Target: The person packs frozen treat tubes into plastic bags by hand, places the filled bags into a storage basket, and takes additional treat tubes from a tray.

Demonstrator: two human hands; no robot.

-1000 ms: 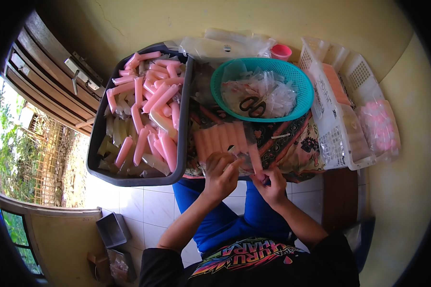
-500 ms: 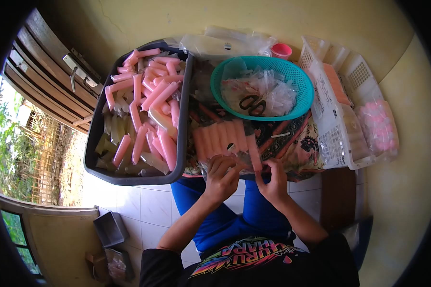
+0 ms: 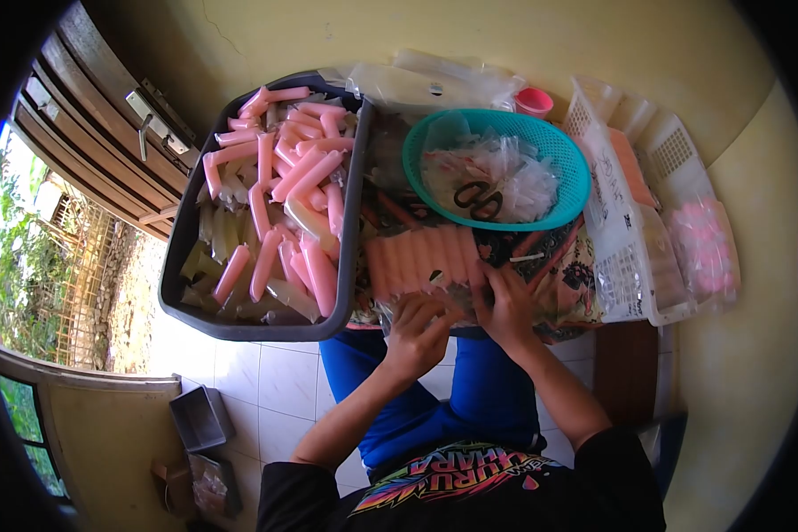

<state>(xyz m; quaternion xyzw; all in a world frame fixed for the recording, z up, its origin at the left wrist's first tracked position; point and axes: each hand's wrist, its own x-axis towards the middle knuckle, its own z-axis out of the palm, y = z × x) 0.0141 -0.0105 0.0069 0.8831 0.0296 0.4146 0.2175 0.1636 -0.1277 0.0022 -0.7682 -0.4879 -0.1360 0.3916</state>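
Pink stick row (image 3: 424,259) | left hand (image 3: 417,337) — below | right hand (image 3: 508,310) — right end

"What's in the blue-green basket (image 3: 581,168)?"
"Scissors (image 3: 477,201) with black handles, on a heap of clear plastic bits (image 3: 532,182)."
"And behind it?"
"A little pink cup (image 3: 534,102), near the yellow wall (image 3: 594,40). A white crate (image 3: 627,262) with holes stands on the right."
"What's in front of the basket?"
"A cloth (image 3: 554,288) with flowers on it. A small white stick (image 3: 528,257) lies there."
"And the door (image 3: 84,111)?"
"Brown wood, and it's open. I see green leaves (image 3: 31,257) outside."
"What's on the floor (image 3: 284,390)?"
"A grey bin (image 3: 202,417) and a brown box (image 3: 170,483)."
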